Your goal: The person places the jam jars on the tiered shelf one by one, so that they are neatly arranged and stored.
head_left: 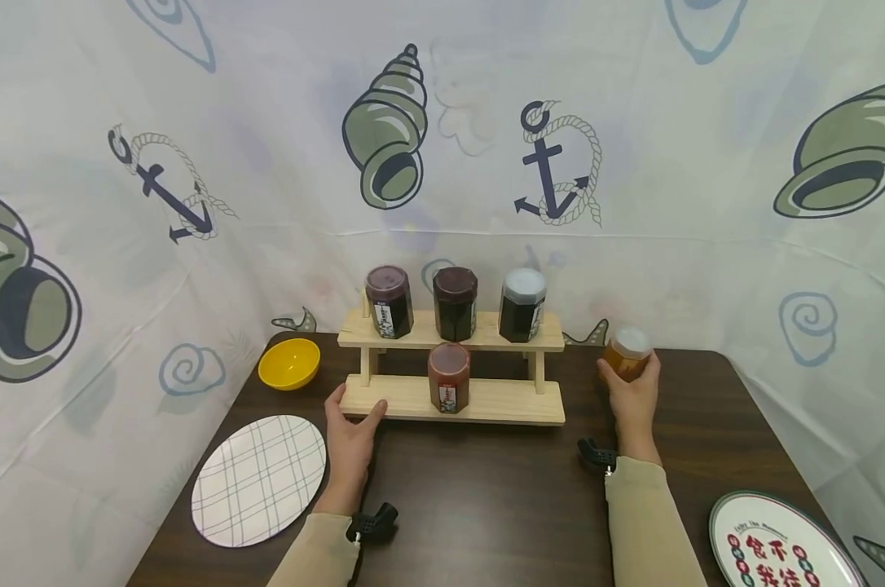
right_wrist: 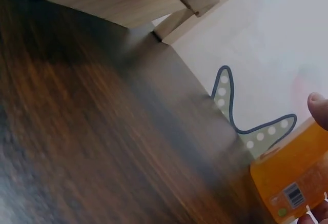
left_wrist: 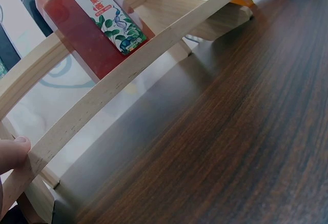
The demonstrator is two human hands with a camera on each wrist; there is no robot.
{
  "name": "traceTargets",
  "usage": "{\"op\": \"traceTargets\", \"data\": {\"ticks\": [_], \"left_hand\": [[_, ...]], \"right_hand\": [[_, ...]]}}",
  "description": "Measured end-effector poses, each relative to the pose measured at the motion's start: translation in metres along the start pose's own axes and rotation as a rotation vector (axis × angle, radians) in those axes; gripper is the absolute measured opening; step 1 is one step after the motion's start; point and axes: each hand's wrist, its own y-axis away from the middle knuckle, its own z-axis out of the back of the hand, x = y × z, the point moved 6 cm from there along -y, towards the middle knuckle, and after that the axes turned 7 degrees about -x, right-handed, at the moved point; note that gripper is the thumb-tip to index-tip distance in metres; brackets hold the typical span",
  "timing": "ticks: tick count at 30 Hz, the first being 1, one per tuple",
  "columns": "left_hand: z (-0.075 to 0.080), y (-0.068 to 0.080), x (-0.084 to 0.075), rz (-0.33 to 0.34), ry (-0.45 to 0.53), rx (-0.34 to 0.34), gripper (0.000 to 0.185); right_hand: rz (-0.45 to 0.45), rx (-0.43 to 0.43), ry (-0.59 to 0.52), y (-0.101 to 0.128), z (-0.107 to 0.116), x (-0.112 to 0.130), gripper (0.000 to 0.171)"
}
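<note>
A two-tier wooden rack stands at the back middle of the dark table. Its upper shelf carries three dark jars; a red jar stands on the lower shelf, seen close in the left wrist view. My left hand rests against the lower shelf's left front corner, thumb on the wood. My right hand grips an orange jar with a pale lid, right of the rack; the right wrist view shows that jar and a fingertip.
A yellow bowl sits at the back left. A checked oval plate lies front left, and a printed round plate front right. A sea-themed cloth hangs close behind and at both sides.
</note>
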Motion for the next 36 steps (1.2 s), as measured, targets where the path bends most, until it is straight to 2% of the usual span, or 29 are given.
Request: {"op": "traceTargets", "data": {"ticks": [9, 16, 23, 30, 36], "left_hand": [[-0.001, 0.0, -0.002, 0.002, 0.01, 0.003, 0.095], [-0.001, 0.0, -0.003, 0.019, 0.004, -0.003, 0.093], [0.0, 0.0, -0.003, 0.027, 0.005, -0.001, 0.094], [-0.001, -0.002, -0.004, 0.006, -0.002, 0.001, 0.094], [-0.001, 0.0, -0.002, 0.012, -0.002, -0.004, 0.093]], "right_hand": [[0.05, -0.066, 0.042, 0.002, 0.005, 0.005, 0.078], [0.051, -0.078, 0.061, 0.004, 0.005, 0.006, 0.076], [0.0, -0.091, 0.007, 0.008, 0.004, 0.004, 0.075], [-0.01, -0.119, 0.047, 0.009, 0.004, 0.001, 0.075], [0.038, -0.119, 0.071, 0.009, 0.008, 0.004, 0.073]]}}
